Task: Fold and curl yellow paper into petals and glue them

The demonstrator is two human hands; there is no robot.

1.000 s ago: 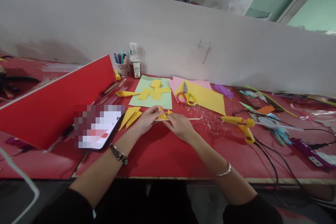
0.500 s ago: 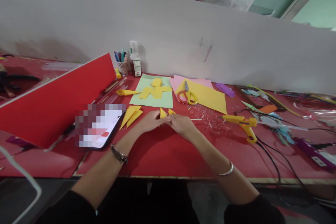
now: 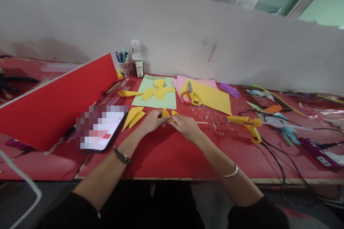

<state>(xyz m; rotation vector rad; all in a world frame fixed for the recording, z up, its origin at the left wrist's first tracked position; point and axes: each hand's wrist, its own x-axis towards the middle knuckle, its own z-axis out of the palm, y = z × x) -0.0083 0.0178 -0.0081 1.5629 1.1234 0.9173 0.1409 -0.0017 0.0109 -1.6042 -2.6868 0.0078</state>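
My left hand (image 3: 153, 121) and my right hand (image 3: 185, 125) meet over the red table. Between their fingertips is a piece of folded yellow paper (image 3: 166, 113), pinched from both sides and partly hidden by the fingers. A thin pale stick (image 3: 202, 122) pokes out to the right of my right hand; I cannot tell whether the hand touches it. Beside my left hand lie several folded yellow paper triangles (image 3: 133, 117). Further back, a rolled yellow paper cone (image 3: 130, 93) rests near the green sheet (image 3: 169, 104), which carries several yellow paper strips (image 3: 160, 93).
Scissors (image 3: 191, 96) lie on a yellow sheet (image 3: 215, 97). A yellow glue gun (image 3: 248, 124) with a cable is at right, near a purple power strip (image 3: 321, 154). A phone (image 3: 109, 139) leans at left before a red board (image 3: 64, 103). A bottle (image 3: 138, 62) stands by a pen cup (image 3: 124, 68).
My fingers have drawn slightly apart around the yellow paper, the left hand shifting a little to the left. The view has moved slightly; other things stay in place.
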